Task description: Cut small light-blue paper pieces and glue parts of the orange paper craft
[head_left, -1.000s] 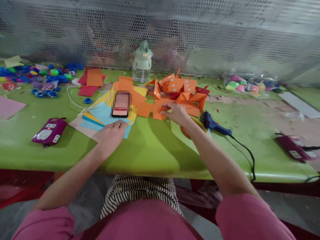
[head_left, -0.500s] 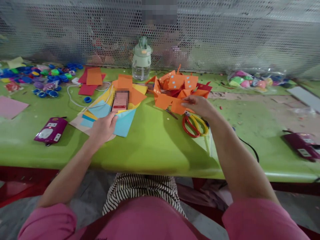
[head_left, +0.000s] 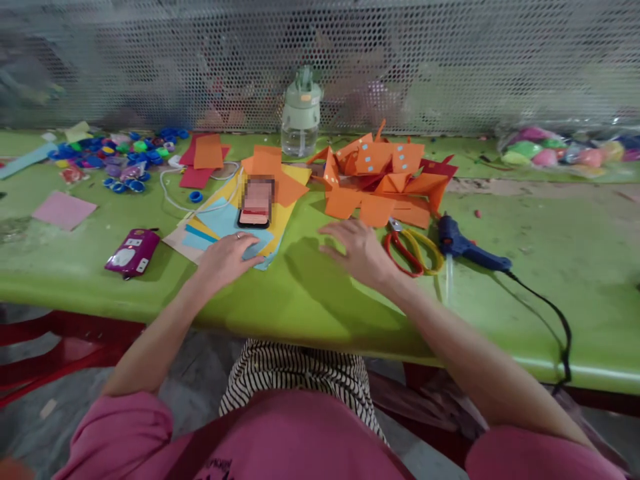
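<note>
My left hand [head_left: 231, 259] is open, its fingers resting at the near edge of the blue paper [head_left: 220, 217]. A phone [head_left: 254, 215] lies just beyond it on the stack of coloured sheets. My right hand [head_left: 357, 248] is open with nothing in it, fingers spread above the green table. Past its fingertips are flat orange paper pieces [head_left: 376, 210] and a pile of folded orange paper strips [head_left: 385, 160], some with pale squares. Scissors [head_left: 413, 253] with red and yellow handles lie right of that hand. Farther right rests a blue glue gun [head_left: 467, 247] with a clear glue stick.
A water bottle [head_left: 301, 117] stands at the back against the perforated metal panel [head_left: 450, 73]. Small blue and coloured rings [head_left: 110, 157] are heaped at the left, near a purple power socket [head_left: 133, 253]. A plastic bag of coloured pieces [head_left: 555, 150] lies back right.
My right hand has let go of the orange paper and come left and nearer me. My left hand has drawn back from the phone. The view has shifted right, so the glue gun shows.
</note>
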Action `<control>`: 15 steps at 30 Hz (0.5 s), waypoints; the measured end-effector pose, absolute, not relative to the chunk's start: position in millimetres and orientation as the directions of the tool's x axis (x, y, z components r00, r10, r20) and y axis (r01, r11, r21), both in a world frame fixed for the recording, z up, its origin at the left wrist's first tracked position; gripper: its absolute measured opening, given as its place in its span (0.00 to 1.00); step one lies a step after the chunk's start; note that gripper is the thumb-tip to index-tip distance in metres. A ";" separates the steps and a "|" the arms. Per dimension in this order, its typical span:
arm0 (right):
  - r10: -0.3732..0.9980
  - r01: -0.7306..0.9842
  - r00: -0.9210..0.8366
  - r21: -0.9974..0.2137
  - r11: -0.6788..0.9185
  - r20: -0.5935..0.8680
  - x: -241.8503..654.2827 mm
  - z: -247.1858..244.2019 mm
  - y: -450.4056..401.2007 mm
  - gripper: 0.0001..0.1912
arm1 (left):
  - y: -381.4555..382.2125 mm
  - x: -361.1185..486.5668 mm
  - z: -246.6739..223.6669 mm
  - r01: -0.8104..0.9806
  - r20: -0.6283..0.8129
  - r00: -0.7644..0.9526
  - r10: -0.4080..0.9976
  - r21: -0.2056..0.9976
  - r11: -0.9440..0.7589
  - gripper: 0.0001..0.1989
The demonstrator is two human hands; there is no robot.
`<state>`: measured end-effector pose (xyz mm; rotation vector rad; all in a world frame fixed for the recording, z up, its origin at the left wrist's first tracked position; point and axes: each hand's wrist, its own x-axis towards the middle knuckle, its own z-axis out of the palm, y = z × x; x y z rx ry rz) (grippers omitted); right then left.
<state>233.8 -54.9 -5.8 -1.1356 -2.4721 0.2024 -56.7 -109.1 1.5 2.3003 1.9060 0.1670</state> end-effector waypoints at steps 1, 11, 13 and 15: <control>0.726 0.662 -0.623 -0.297 0.688 0.292 225.7 -9.4 -61.7 0.16 | -111.9 -54.8 2.1 0.972 -0.006 0.169 0.986 0.165 -0.165 0.17; 0.688 0.589 -0.691 -0.378 0.714 0.224 206.1 -25.3 -87.3 0.13 | -127.0 -72.6 15.0 0.985 0.012 -0.015 1.000 0.174 0.013 0.10; 0.686 0.578 -0.689 -0.395 0.714 0.232 206.5 -28.3 -89.2 0.12 | -126.5 -82.6 26.0 0.952 -0.047 -0.093 0.995 0.287 0.103 0.09; 0.683 0.567 -0.689 -0.407 0.716 0.243 206.2 -30.4 -90.2 0.12 | -126.4 -92.3 34.4 0.929 -0.057 -0.091 0.994 0.354 0.106 0.12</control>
